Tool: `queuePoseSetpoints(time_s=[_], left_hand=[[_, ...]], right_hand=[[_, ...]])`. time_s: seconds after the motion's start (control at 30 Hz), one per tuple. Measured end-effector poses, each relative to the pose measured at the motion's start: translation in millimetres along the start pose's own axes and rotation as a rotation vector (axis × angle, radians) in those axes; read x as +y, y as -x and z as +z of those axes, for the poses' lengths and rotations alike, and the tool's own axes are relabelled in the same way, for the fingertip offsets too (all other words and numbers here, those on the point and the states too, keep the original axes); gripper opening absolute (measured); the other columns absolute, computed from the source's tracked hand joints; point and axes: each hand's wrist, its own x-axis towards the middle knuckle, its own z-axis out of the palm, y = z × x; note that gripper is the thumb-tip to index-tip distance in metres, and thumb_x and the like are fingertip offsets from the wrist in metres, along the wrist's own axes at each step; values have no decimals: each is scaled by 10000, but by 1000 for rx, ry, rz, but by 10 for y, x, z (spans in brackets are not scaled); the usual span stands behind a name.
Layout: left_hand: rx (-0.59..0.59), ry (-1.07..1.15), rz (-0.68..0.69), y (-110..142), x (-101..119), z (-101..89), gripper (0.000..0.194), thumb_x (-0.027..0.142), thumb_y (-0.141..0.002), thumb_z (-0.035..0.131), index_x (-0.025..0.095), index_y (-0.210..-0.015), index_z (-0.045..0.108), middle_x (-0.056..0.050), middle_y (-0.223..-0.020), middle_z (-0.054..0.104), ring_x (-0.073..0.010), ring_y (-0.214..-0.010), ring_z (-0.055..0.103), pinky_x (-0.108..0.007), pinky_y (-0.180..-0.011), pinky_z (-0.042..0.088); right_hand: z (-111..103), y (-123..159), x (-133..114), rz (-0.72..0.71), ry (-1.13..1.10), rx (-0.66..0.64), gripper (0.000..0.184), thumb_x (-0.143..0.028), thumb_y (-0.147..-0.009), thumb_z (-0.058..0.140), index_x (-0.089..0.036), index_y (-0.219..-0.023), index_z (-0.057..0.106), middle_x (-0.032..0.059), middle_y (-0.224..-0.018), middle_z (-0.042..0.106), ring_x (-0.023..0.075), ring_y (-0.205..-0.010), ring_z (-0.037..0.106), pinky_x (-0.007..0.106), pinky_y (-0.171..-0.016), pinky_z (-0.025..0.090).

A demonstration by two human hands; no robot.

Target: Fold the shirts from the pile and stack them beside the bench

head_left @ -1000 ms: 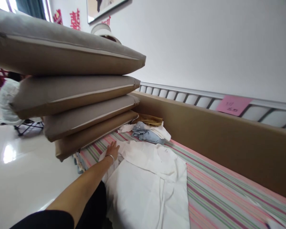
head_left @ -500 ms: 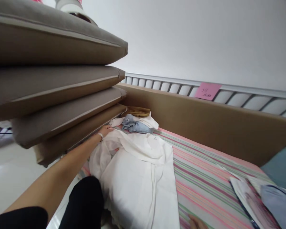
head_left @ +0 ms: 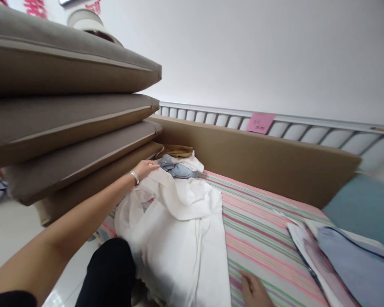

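Note:
A white garment (head_left: 173,238) of thin cloth is spread over the near part of the striped bed sheet (head_left: 262,238), part of it folded over in loose creases. My left hand (head_left: 146,168) stretches far forward, its fingers closed on the garment's far left edge, which is lifted a little. At the bottom of the view my right hand (head_left: 256,292) rests just right of the garment, over the sheet. Its fingers are slightly curled with a gap between them, and I see nothing in them. Beyond my left hand lie a blue-grey folded garment (head_left: 179,169) and a white one (head_left: 193,163).
Stacked grey-brown cushions (head_left: 73,115) rise on the left, with a visor hat (head_left: 89,25) on top. A brown board (head_left: 243,149) lines the bed's far side, below a pink note (head_left: 260,123). More folded clothes (head_left: 348,260) lie at right. My black-clad knee (head_left: 109,273) is in front.
My left hand has raised the garment's far left edge slightly, and the cloth there bunches more. My right hand has come further into view. The camera has turned a little to the right.

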Motion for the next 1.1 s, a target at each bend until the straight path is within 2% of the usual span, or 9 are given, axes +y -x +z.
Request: queuePoseSetpoints(time_s=[0.1, 0.2, 0.33, 0.47, 0.57, 0.7, 0.9, 0.97, 1.1], left_hand=[[-56, -158, 254, 471, 406, 289, 262, 401, -681, 634, 142, -645, 627, 36, -495, 505, -94, -486, 432, -205, -502, 287], [-238, -367, 459, 1224, 523, 732, 279, 445, -770, 562, 186, -753, 664, -9, -643, 635, -153, -610, 553, -243, -591, 355], [-614, -625, 555, 2125, 64, 1427, 350, 491, -855, 408, 244, -814, 652, -39, -752, 687, -206, -685, 618, -303, -638, 399], [-763, -731, 399, 2454, -463, 1839, 337, 508, -835, 425, 255, -865, 646, -64, -821, 698, -244, -759, 644, -330, -660, 431], [-764, -712, 354, 2472, -577, 1878, 328, 503, -830, 435, 260, -887, 648, -64, -848, 701, -252, -805, 645, -328, -674, 432], [-722, -650, 372, 2485, -385, 1692, 344, 501, -854, 397, 259, -889, 639, -45, -833, 700, -226, -789, 642, -306, -656, 424], [-649, -571, 659, 2625, 45, 1343, 392, 447, -917, 257, 251, -871, 593, -38, -755, 673, -197, -716, 613, -321, -649, 409], [-682, -615, 702, 2667, -35, 1423, 368, 411, -918, 278, 232, -836, 588, -47, -745, 667, -197, -693, 614, -324, -636, 415], [-838, -778, 654, 2751, -488, 1813, 229, 358, -859, 439, 203, -819, 603, -73, -762, 674, -221, -674, 637, -331, -587, 439]], right_hand=[[6, 51, -108, -52, 7, 60, 338, -443, -736, 413, -204, -850, 622, 73, -943, 649, 228, -929, 579, 355, -871, 434], [10, 61, -153, -71, 8, 91, 322, -420, -748, 411, -200, -842, 627, 63, -909, 652, 212, -892, 587, 340, -838, 445], [1, 64, -158, -95, 0, 92, 292, -389, -744, 422, -203, -826, 633, 54, -880, 652, 205, -881, 589, 332, -840, 442], [-21, 46, -179, -83, -23, 83, 275, -375, -733, 433, -202, -814, 630, 53, -883, 651, 207, -888, 587, 336, -850, 434], [-34, 2, -193, 4, -74, 34, 277, -378, -704, 449, -202, -810, 635, 50, -877, 664, 215, -872, 599, 347, -832, 441], [-38, -55, -188, 92, -126, -37, 305, -412, -681, 449, -203, -804, 635, 36, -801, 679, 202, -731, 623, 326, -696, 483], [-46, -62, -199, 127, -158, -58, 319, -440, -655, 467, -202, -793, 628, 33, -790, 687, 197, -711, 627, 303, -638, 488], [-51, -55, -217, 147, -166, -59, 312, -439, -648, 475, -207, -791, 628, 28, -778, 686, 196, -702, 625, 299, -616, 486], [-64, -31, -266, 202, -184, -58, 305, -425, -643, 479, -208, -801, 623, 20, -739, 675, 179, -599, 603, 280, -499, 459]])
